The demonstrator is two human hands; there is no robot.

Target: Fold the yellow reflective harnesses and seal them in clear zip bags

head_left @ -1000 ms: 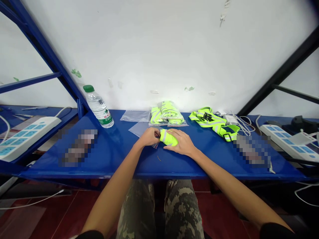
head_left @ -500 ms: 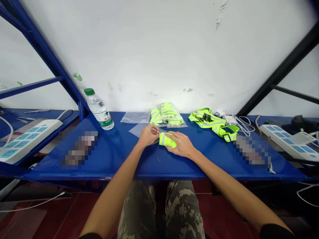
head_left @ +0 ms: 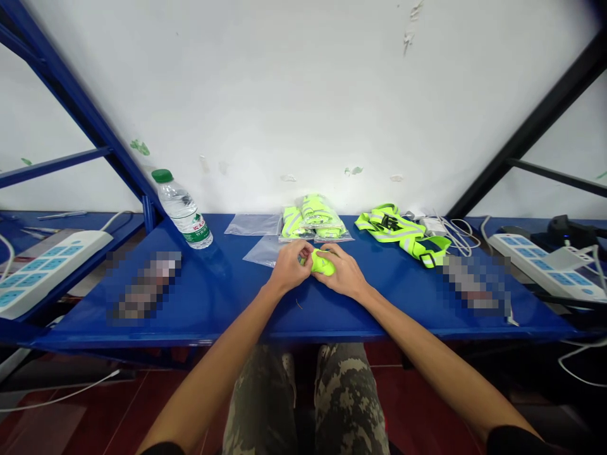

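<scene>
A rolled neon-yellow reflective strap [head_left: 322, 263] lies between my two hands over the blue table. My right hand [head_left: 345, 273] is closed around its right side. Against its left end my left hand [head_left: 293, 265] is pinched, its fingertips on the roll and partly hiding it. Just beyond the left hand lies a flat clear plastic bag [head_left: 262, 251]. Behind the hands, several bagged neon-yellow straps [head_left: 317, 218] are piled near the wall. To their right a loose neon-yellow reflective strap [head_left: 403, 232] with black buckles is spread out.
A water bottle [head_left: 184, 212] with a green cap stands at the left. Another clear bag [head_left: 253, 224] lies by the wall. White cables [head_left: 458, 234] are coiled at the right. Power strips [head_left: 52, 268] and blue frame posts flank the blue table [head_left: 227, 309].
My left hand has moved right onto the end of the rolled strap, covering its silver band. My right hand stays on the roll. The view has shifted slightly.
</scene>
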